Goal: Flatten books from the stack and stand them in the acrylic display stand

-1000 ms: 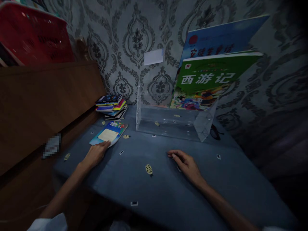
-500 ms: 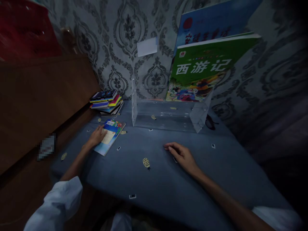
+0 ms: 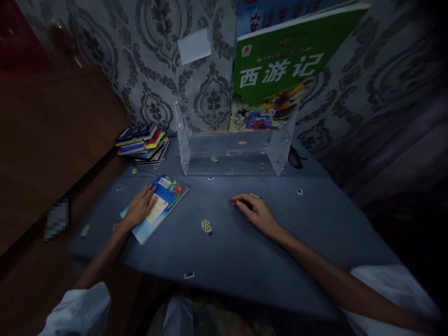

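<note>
My left hand (image 3: 140, 205) lies flat with its fingers stretched over a blue book (image 3: 164, 198). The book rests on the table, its barcode side up, and the palm covers part of its left side. On the bare cloth to the right, my right hand (image 3: 257, 212) rests on its edge, fingers loosely curved with a gap under the thumb and nothing in them. Beyond both hands stands a clear acrylic rack (image 3: 227, 163). A green book (image 3: 280, 70) leans upright at its right side, in front of a blue book (image 3: 259, 21).
Several small books are stacked (image 3: 142, 142) at the back left. Dark glasses (image 3: 297, 158) lie right of the rack. A white card (image 3: 194, 45) is on the patterned wall. A wooden panel (image 3: 52, 140) borders the blue tablecloth (image 3: 210, 252) on the left.
The blue book under my left hand has slid toward me and a little to the right relative to the table. My right hand stays nearly in place. The camera view has tilted down.
</note>
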Available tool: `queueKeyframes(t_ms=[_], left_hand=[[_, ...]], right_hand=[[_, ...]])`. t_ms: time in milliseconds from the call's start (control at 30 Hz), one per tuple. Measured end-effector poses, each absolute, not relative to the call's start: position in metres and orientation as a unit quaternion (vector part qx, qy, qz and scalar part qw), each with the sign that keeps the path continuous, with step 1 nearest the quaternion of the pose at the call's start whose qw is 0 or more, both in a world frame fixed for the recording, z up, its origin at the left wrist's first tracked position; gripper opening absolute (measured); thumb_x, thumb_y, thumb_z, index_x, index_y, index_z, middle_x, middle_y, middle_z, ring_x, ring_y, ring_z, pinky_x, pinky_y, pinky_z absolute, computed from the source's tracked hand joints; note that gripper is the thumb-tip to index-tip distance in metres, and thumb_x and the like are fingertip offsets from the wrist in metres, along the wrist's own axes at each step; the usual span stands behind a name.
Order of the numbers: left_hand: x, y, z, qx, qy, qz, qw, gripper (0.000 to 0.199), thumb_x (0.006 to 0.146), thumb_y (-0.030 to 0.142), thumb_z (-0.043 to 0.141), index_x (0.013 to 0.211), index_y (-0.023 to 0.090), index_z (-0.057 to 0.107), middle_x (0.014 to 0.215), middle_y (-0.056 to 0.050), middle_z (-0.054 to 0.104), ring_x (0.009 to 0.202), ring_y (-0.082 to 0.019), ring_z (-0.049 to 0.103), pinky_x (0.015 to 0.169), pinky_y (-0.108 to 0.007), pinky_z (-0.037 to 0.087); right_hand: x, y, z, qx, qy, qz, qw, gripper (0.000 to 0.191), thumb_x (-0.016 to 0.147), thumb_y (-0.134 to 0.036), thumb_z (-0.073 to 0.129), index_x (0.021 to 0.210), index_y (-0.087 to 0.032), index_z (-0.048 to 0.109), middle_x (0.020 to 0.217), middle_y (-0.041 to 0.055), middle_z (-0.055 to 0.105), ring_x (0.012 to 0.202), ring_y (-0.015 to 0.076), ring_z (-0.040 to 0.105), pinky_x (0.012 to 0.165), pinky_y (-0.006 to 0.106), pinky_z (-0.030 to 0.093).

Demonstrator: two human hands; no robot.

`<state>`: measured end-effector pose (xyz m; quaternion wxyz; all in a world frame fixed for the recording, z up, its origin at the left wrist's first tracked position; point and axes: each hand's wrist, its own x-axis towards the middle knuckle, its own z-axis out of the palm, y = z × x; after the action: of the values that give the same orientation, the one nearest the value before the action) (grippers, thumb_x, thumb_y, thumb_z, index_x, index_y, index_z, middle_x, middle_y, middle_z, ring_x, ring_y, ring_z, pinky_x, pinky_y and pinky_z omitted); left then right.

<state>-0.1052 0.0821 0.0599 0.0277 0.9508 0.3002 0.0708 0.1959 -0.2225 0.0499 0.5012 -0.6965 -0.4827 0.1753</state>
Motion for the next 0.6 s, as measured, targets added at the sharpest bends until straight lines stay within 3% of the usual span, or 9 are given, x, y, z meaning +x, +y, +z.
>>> queueKeyframes(t_ms=[600], left_hand=[[-0.005,-0.006,0.065,0.993,0.091,0.055,0.060,0.057,0.106,0.048,0.028,0.151,0.016,0.042,0.161,-0.010,0.036,0.151,-0.026,0.028,0.123,-0.047,0.029]], right_hand=[[0.208,-0.225,0.043,-0.701,-0.486,0.112,0.509,0.023,0.090,-0.026,0.050,0.098,-0.020,0.071,0.097,0.0065,0.074,0.088,0.0220,0.068,0.077,0.034,0.052]])
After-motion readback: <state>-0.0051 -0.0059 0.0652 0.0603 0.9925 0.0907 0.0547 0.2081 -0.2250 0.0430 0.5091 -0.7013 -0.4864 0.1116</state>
